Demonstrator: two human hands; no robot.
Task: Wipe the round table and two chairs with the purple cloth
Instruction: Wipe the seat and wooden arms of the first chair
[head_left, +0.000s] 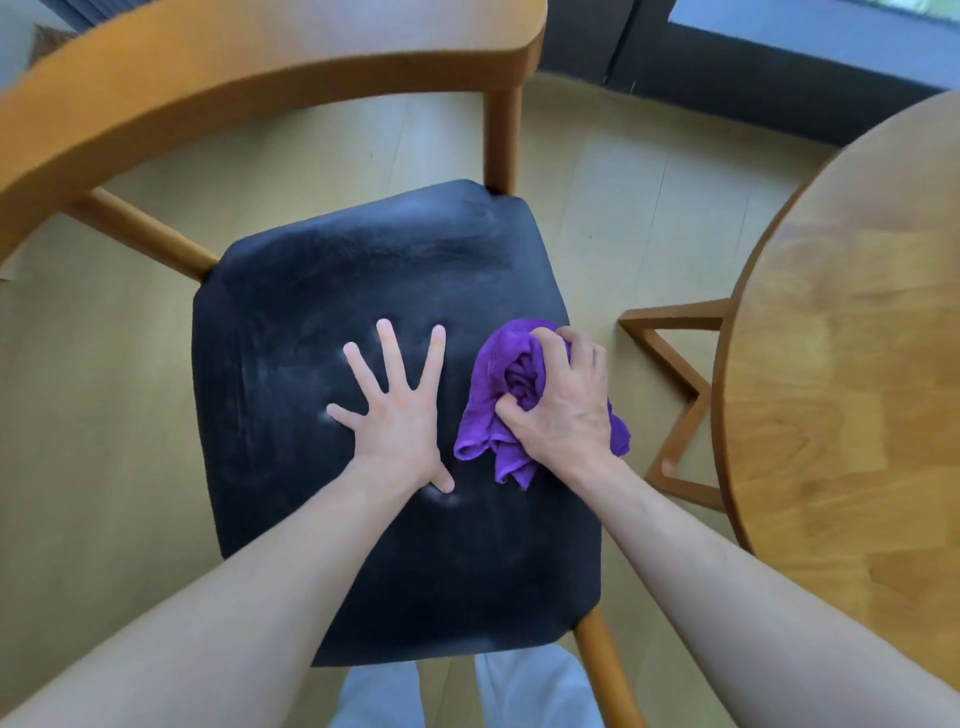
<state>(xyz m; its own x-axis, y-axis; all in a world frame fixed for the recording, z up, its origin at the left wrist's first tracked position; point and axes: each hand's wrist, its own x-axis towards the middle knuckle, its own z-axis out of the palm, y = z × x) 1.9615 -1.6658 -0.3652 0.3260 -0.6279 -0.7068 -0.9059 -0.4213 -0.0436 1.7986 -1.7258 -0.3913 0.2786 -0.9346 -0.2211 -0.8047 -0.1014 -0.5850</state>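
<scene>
Head view looks straight down over my two forearms onto the chair (270, 88), whose black padded seat (363, 291) fills the middle of the picture. I have my left hand (400, 415) pressed flat on the seat with the fingers spread wide and holding nothing; I judge this is to steady myself and keep the chair from shifting while the other hand rubs. My right hand (563, 410) has a closed grip on the purple cloth (498, 384), bunched into a wad so that there is bulk under my palm to press down with. Most of the cloth sits under and to the left of my knuckles, a fold pokes out beyond my fingertips toward the chair back, and loose tails spill out near my wrist and on the far right side of the hand. The wad rests on the right-hand part of the seat, close to its edge and just beside my left thumb. Pale smears show across the dark upholstery, so I take the seat to be mid-wipe. The round tabletop (857, 364) stands to my right, apart from the chair, with wood floor (623, 208) between them. Only this one chair is in view.
</scene>
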